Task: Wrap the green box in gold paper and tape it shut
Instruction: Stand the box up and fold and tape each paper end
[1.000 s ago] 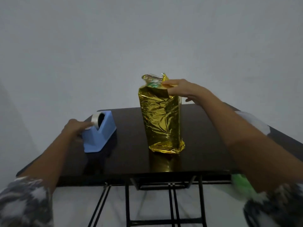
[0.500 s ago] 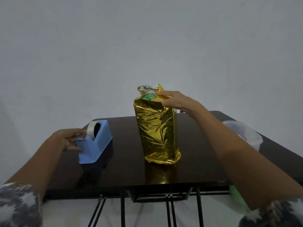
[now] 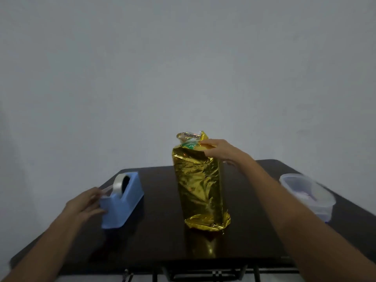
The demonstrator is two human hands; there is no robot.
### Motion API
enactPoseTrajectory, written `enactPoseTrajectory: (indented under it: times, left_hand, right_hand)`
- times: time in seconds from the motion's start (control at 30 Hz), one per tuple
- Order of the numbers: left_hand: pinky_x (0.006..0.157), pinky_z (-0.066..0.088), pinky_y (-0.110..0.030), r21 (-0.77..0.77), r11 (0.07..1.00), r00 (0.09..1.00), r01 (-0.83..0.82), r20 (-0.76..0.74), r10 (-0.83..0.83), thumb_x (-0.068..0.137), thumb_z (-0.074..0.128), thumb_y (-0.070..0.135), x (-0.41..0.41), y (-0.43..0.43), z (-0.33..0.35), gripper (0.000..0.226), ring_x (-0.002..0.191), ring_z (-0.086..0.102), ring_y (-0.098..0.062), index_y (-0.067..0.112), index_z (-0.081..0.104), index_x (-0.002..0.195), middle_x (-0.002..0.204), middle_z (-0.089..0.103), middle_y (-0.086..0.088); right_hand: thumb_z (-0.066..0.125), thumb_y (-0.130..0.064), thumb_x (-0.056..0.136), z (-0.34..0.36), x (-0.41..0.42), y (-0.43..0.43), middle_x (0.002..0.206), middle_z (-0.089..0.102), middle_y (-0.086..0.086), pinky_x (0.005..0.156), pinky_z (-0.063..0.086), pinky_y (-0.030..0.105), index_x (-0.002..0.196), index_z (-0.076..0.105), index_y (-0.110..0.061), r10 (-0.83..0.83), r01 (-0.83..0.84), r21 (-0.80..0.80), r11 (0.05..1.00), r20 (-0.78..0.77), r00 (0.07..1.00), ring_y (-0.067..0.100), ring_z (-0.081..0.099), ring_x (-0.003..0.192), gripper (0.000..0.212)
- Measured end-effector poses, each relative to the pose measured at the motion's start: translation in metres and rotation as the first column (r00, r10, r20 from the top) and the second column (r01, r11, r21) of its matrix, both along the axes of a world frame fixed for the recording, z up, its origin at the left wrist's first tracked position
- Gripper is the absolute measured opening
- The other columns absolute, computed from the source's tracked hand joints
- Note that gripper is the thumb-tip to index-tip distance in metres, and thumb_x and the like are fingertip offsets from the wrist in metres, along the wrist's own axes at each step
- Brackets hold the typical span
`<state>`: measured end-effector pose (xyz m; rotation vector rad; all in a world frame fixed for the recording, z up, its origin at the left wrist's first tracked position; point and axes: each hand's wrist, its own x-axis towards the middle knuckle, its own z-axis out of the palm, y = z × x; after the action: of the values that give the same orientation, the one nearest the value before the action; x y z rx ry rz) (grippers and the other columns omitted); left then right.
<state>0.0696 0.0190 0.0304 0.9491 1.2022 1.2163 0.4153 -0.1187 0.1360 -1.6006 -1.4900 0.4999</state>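
The green box stands upright mid-table, wrapped in crinkled gold paper [image 3: 200, 186]; a patch of the green box [image 3: 190, 145] shows at the open top. My right hand [image 3: 218, 149] rests on the top edge and presses a folded gold flap down. At the left sits a blue tape dispenser [image 3: 124, 202] with a roll of clear tape [image 3: 119, 184]. My left hand [image 3: 85, 202] is at the dispenser's near end, its fingertips pinching the strip of tape that leads off the roll.
A dark table [image 3: 158, 247] carries everything; its front edge is near me, with black metal legs below. A clear plastic container [image 3: 307, 193] sits at the right edge. A plain grey wall stands behind.
The view has tilted, so the table sits lower in frame. My left hand has drawn back from the roll to the dispenser's near end, pulling a strip of tape. My right hand stays on the box top.
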Motion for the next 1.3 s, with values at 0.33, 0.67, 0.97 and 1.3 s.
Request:
enactPoseTrajectory:
  times: [0.33,0.67,0.97,1.3]
  left_hand:
    - [0.077,0.052,-0.035,0.031,0.997,0.989,-0.076,0.13,0.071,0.086,0.059,-0.003,0.011,-0.019,-0.02,0.003,0.079,0.059,-0.018,0.0,0.06,0.087,0.086,0.061,-0.011]
    - [0.081,0.048,-0.032,0.021,0.998,0.985,-0.062,0.164,0.058,0.091,0.055,0.007,0.023,-0.019,-0.016,0.012,0.081,0.056,-0.014,0.007,0.057,0.079,0.087,0.058,-0.005]
    - [0.075,0.05,-0.026,0.018,0.995,0.978,-0.096,0.186,0.091,0.089,0.057,0.003,0.021,-0.021,-0.03,0.034,0.089,0.06,-0.015,-0.004,0.055,0.122,0.104,0.062,-0.011]
    - [0.075,0.051,-0.025,0.023,0.96,0.951,-0.28,0.147,0.274,0.075,0.079,0.015,0.034,-0.021,-0.037,0.038,0.087,0.062,-0.018,-0.003,0.061,0.104,0.105,0.061,-0.013]
  right_hand:
    - [0.057,-0.019,0.092,0.004,-0.006,-0.015,0.149,0.03,0.011,0.083,0.027,0.023,0.141,0.041,-0.02,-0.034,0.034,0.001,0.999,0.023,0.999,0.026,0.034,0.132,0.052]
    - [0.047,-0.013,0.095,0.005,-0.005,-0.012,0.146,0.034,0.013,0.067,0.032,0.019,0.141,0.041,-0.021,-0.056,0.057,-0.012,0.998,0.071,0.996,0.027,0.037,0.129,0.048]
    - [0.055,-0.02,0.092,0.003,-0.004,-0.014,0.148,0.032,0.011,0.082,0.025,0.023,0.141,0.042,-0.02,-0.02,0.02,0.0,1.0,-0.007,1.0,0.025,0.033,0.132,0.05]
    - [0.055,-0.02,0.093,0.003,-0.003,-0.013,0.148,0.031,0.01,0.067,0.032,0.02,0.141,0.041,-0.02,-0.027,0.027,-0.021,0.999,0.003,1.0,0.021,0.035,0.126,0.05]
